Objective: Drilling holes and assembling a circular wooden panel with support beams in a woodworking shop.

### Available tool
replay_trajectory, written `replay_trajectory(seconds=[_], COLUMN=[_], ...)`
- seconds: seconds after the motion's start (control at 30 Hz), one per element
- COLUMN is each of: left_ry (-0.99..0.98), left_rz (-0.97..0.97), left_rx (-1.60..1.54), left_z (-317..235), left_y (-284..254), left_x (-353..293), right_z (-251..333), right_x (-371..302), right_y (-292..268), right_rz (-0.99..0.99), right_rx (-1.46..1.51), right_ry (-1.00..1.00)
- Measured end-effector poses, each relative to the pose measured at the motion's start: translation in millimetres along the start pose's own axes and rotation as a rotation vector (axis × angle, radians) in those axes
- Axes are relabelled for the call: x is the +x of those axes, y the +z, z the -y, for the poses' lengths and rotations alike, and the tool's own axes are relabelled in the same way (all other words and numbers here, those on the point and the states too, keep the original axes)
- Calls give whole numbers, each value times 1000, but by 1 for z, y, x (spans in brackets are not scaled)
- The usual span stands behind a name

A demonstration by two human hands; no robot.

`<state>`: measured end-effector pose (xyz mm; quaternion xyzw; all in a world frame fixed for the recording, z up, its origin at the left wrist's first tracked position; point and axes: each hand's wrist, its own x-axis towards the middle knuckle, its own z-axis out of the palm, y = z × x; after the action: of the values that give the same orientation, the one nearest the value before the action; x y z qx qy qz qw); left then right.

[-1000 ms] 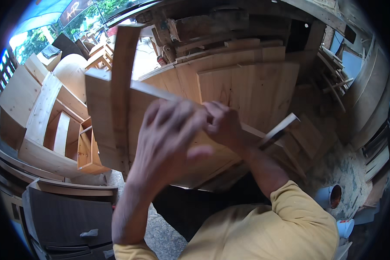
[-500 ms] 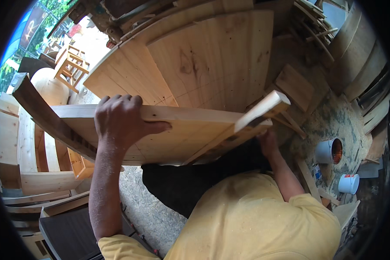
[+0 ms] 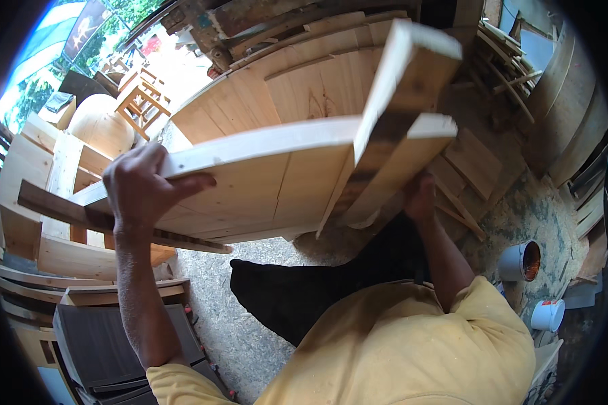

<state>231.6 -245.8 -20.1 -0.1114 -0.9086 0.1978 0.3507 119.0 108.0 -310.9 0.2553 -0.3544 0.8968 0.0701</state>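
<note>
A wide panel of joined light-wood boards (image 3: 250, 192) is held tilted in front of my body. Two battens cross it: a thick one (image 3: 392, 125) on the right juts up past the far edge, and a dark one (image 3: 64, 208) lies on the left. My left hand (image 3: 140, 185) grips the far left edge, thumb stretched along the face and fingers wrapped over the rim. At the right end, under the thick batten, my right hand (image 3: 420, 197) holds the panel's edge; its fingers are partly hidden.
Beyond the panel, more large wooden boards (image 3: 250, 94) lean together. White buckets (image 3: 512, 262) stand on the dusty floor to the right. Wooden furniture frames (image 3: 67, 260) and dark panels (image 3: 115, 337) are on the left. A small stool (image 3: 142, 104) stands far left.
The panel has tipped and turned, its right end rising and the thick batten now looming nearer. My left hand has moved left with its edge; both hands keep their hold.
</note>
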Motion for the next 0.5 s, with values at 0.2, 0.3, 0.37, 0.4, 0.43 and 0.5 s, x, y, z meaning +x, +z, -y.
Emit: replay_trajectory(seconds=[0.2, 0.3, 0.37, 0.4, 0.43, 0.5], left_ry=[-301, -496, -511, -527, -529, -560], left_rz=[17, 39, -2, -48, -115, -175], left_rx=[-142, -296, -328, -353, -436, -530], left_z=[23, 31, 38, 42, 43, 30], left_y=[-20, -12, -5, 0, 12, 22], left_x=[-4, -5, -11, -16, -21, -22], right_z=[40, 87, 115, 133, 151, 174], right_x=[98, 139, 157, 165, 176, 192], right_y=[42, 80, 98, 117, 151, 180], right_rz=[-332, -315, -233, -209, -298, -415], right_rx=[-472, -598, -835, -987, -1136, -1289], right_ry=[-136, -248, -267, -204, -48, 122])
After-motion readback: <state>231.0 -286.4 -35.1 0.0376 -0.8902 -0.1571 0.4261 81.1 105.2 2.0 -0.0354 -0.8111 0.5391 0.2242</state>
